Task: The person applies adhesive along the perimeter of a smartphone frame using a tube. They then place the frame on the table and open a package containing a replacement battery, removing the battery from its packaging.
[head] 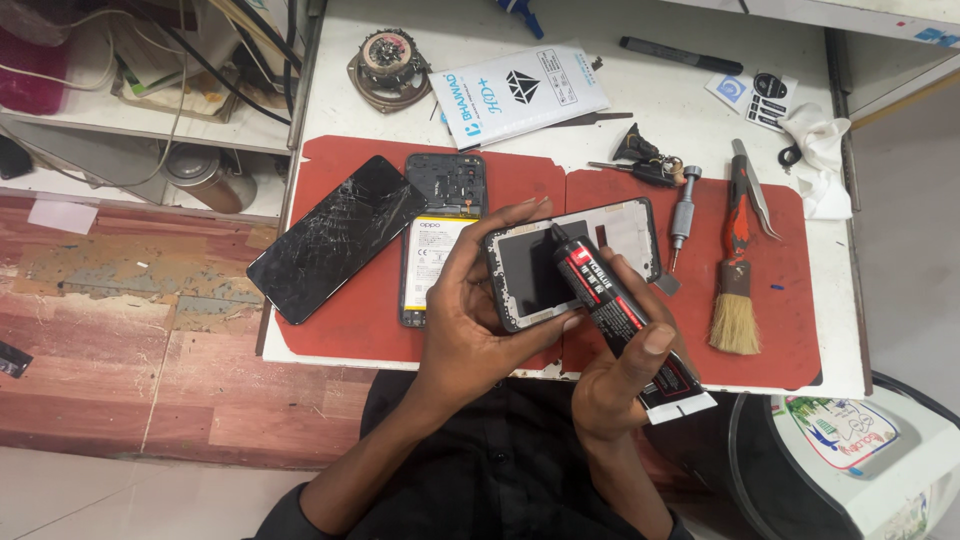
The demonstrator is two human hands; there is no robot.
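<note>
While gripping a phone frame [560,270] in the left hand [475,310], pinching a black-and-red glue tube [615,310] in the right hand [620,385], nozzle on the frame, over the worktop's near edge.
Near the far edge, a white rectangular packet [520,92] with blue lettering; at the far right corner, a small white sticker sheet [762,97].

The left hand [470,320] grips a dark phone frame [575,260], and the right hand [620,380] grips a black and red glue tube [615,310]. Just left of the grip, an open phone with a yellow battery [435,245] and a cracked black screen [335,235] block the way. To the right stand a grey screwdriver [683,215] and a brush with pale bristles [735,300]. Bare red mat [340,330] lies below the cracked screen.
</note>
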